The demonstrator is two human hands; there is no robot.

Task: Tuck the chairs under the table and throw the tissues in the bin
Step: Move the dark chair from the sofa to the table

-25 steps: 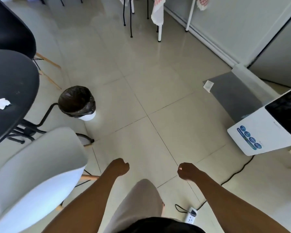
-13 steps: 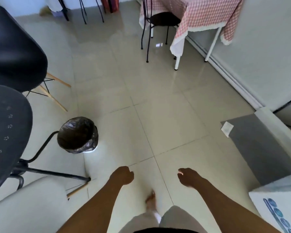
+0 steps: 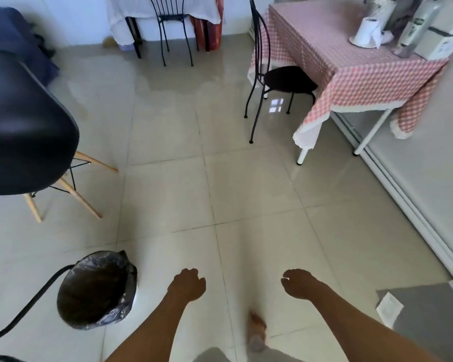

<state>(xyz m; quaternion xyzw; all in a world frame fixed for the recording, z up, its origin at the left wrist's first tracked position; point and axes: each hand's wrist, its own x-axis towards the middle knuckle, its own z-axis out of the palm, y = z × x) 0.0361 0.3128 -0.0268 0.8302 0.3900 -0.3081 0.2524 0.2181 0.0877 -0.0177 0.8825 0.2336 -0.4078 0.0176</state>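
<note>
A bin (image 3: 97, 288) lined with a dark bag stands on the floor at the lower left. My left hand (image 3: 187, 284) is curled into a loose fist just right of it, holding nothing. My right hand (image 3: 300, 283) hangs further right, fingers curled and empty. A black shell chair (image 3: 24, 131) on wooden legs stands at the left. A black wire chair (image 3: 275, 77) sits partly under the table with the pink checked cloth (image 3: 351, 74) at the far right. No tissue on the black table is in view.
A second wire chair (image 3: 173, 24) stands at a white-clothed table at the back. A paper roll (image 3: 368, 31) and boxes sit on the pink table. A grey mat (image 3: 429, 314) with a paper slip lies at the lower right. A black curved table leg (image 3: 24, 309) runs beside the bin.
The view has tilted up and moved forward. The black table with the tissue and the white chair have left the frame. The pink table and wire chairs have come into sight.
</note>
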